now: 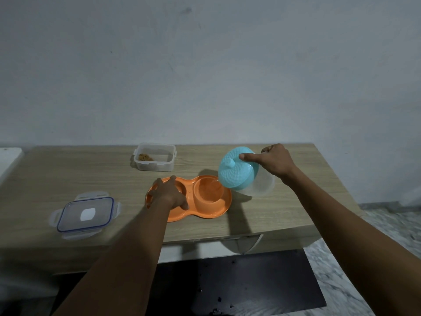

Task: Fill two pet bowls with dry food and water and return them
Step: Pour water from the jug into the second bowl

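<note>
An orange double pet bowl [211,210] lies on the wooden table [68,179]. My left hand [169,193] rests spread over its left cup, holding the dish steady and hiding what is inside. My right hand [274,161] grips a clear jug with a turquoise lid [235,172], tipped sideways so its spout hangs over the right cup [208,190]. A thin stream of water appears to run into that cup. A clear food container [155,157] with a few brown kibbles stands behind the dish.
The container's clear lid with a blue seal [86,213] lies at the table's front left. A white object [9,160] shows at the far left edge. A dark mat [239,283] covers the marble floor below the table's front edge.
</note>
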Tool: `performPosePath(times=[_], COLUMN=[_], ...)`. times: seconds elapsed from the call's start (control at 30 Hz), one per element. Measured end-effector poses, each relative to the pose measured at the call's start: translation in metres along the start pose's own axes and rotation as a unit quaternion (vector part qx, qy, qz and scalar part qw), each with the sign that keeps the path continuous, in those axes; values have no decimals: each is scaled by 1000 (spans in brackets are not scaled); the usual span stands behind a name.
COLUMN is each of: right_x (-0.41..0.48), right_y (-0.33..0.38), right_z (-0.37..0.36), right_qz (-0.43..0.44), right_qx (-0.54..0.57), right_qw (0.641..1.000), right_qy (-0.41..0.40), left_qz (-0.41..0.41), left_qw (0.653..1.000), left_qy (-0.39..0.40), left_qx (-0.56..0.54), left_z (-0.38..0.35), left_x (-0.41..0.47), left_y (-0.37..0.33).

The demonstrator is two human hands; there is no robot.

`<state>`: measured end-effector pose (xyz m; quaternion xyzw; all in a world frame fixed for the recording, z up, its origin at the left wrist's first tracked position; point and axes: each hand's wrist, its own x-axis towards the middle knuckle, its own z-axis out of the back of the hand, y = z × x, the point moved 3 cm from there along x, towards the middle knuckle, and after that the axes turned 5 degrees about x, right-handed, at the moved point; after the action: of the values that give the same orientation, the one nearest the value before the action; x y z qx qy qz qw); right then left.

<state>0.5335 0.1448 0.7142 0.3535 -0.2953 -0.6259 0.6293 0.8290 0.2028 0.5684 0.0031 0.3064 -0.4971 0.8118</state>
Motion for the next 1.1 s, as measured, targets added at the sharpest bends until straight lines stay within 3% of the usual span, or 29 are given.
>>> performPosePath(times=[0.2, 0.67, 1.1], right_x=[0, 35, 110], right_y=[-4, -23, -26], right_z=[1, -8, -85], right_qz=[-10, -48, -125], right_qx=[15, 299, 364], right_qw=[1000, 953, 923], right_qy=[-1, 8, 1], left_qz=[2, 9, 2], left_qw=[1000, 999, 999], left_qy=[-2, -9, -33], left_qx=[11, 37, 42], left_z=[1, -3, -3], left_x=[-1, 5, 10], left_y=[0, 1, 4])
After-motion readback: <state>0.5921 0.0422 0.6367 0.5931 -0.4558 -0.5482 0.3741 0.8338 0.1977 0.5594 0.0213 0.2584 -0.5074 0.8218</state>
